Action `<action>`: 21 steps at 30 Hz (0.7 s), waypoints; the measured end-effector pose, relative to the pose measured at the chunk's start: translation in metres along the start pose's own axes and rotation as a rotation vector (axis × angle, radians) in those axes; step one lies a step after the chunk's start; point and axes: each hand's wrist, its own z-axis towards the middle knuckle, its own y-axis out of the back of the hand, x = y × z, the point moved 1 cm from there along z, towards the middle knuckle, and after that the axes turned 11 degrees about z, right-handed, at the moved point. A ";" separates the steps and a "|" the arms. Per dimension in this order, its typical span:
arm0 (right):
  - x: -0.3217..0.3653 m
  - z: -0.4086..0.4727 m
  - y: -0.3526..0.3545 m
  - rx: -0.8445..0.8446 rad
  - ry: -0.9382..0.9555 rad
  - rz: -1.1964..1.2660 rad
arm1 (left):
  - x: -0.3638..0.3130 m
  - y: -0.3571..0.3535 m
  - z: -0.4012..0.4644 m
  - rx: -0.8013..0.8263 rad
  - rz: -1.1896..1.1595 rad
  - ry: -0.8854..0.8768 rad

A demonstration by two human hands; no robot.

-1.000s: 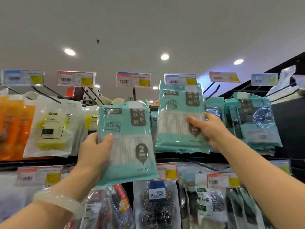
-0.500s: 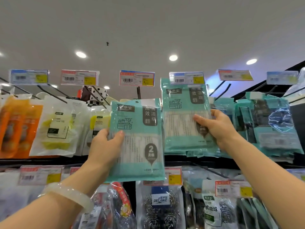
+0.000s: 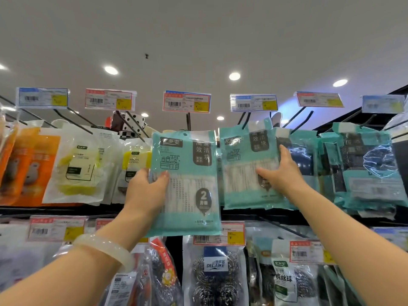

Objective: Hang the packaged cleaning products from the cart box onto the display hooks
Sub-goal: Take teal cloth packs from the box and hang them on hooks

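Note:
My left hand (image 3: 147, 191) grips the left edge of a teal pack of white cleaning pads (image 3: 187, 184), held upright just below the middle display hook (image 3: 188, 122). Its top hole sits close under that hook; whether it is threaded on I cannot tell. My right hand (image 3: 281, 173) rests on the right side of a second teal pack (image 3: 242, 164), which hangs at the front of a bunch on the neighbouring hook (image 3: 245, 121). The cart box is out of view.
Yellow sponge packs (image 3: 79, 168) and orange packs (image 3: 19, 166) hang to the left. Darker teal packs (image 3: 371, 168) hang to the right. Price tags (image 3: 186, 102) stick out above each hook. Steel-wool packs (image 3: 215, 272) fill the row below.
Both hands have risen and shifted right along the shelf. The left pack came up closer under the middle hook. The right hand kept its hold on the hanging pack.

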 end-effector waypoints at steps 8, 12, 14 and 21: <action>-0.004 0.000 -0.040 0.089 0.356 -0.611 | -0.001 -0.012 -0.001 0.029 -0.034 -0.016; 0.003 0.003 -0.038 0.346 -0.078 -0.134 | -0.006 -0.023 0.000 0.067 -0.013 -0.019; 0.010 -0.007 -0.032 0.385 -0.098 0.157 | -0.012 -0.032 -0.001 0.100 -0.016 -0.024; 0.003 -0.029 0.006 0.338 0.071 0.298 | -0.042 -0.085 -0.012 0.181 -0.144 -0.099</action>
